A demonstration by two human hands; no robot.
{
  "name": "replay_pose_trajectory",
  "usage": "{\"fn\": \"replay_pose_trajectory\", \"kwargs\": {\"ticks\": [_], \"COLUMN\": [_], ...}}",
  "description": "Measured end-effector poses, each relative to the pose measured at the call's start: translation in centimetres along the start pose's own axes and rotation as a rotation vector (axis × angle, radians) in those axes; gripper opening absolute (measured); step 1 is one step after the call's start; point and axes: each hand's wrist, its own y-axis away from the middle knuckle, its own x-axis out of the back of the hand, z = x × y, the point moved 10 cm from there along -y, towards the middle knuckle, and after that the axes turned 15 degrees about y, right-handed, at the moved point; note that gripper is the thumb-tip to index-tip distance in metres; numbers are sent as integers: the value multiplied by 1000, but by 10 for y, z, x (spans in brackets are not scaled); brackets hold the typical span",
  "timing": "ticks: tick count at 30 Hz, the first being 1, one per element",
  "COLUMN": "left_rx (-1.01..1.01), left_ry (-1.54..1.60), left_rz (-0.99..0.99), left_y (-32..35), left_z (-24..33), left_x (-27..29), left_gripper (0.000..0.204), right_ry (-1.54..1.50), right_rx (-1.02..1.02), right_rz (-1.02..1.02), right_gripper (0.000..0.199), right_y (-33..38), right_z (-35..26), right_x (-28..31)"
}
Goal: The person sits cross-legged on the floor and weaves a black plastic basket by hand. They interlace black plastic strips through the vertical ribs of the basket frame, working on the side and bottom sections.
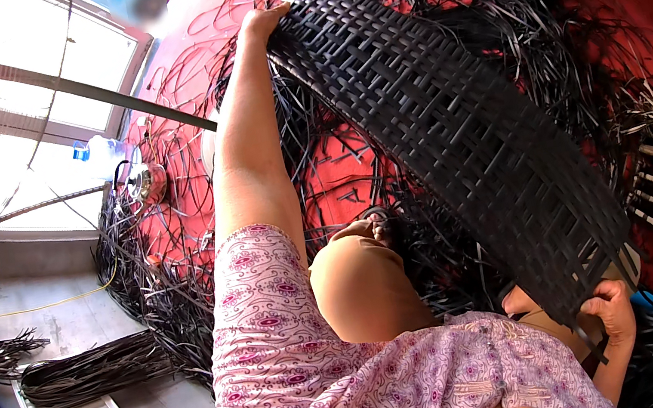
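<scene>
Red floor (339,175) | one woven black panel (452,121) | left hand (264,21) grip on top edge | right hand (612,311) grip clutching bottom

There is one view. It comes from a camera on the person's head and looks down. It sits very close to the person's own body, so the pink patterned sleeve (286,368) fills the bottom. The picture is round, and straight edges bend near its dark rim. The red floor (223,12) lies farther off, at the top.
</scene>
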Motion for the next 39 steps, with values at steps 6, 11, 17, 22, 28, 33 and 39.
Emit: {"fn": "replay_pose_trajectory", "kwargs": {"ticks": [6, 11, 17, 22, 28, 33, 39], "left_rx": [33, -124, 107, -270, -814, -750, -977], "left_ry": [188, 132, -8, 9, 103, 439, 243], "left_rz": [35, 232, 275, 257, 448, -99, -606], "left_y": [-14, -93, -113, -114, 85, 302, 508], "left_z": [13, -28, -66, -45, 87, 151, 205], "left_x": [2, 72, 52, 74, 79, -31, -129], "left_gripper": [40, 54, 43, 27, 19, 16, 11], "right_ry": [86, 137, 116, 369, 427, 17, -108], "right_rx": [-47, -94, -179, -225, 16, 103, 206], "right_rz": [-117, -155, -181, -33, 163, 54, 165], "right_gripper": [25, 32, 38, 45, 36, 24, 23], "right_y": [-10, -20, -17, -6, -1, 2, -5], "right_z": [-6, -8, -3, 25, 18, 13, 13], "right_x": [-2, 2, 0, 25, 32, 17, 21]}}
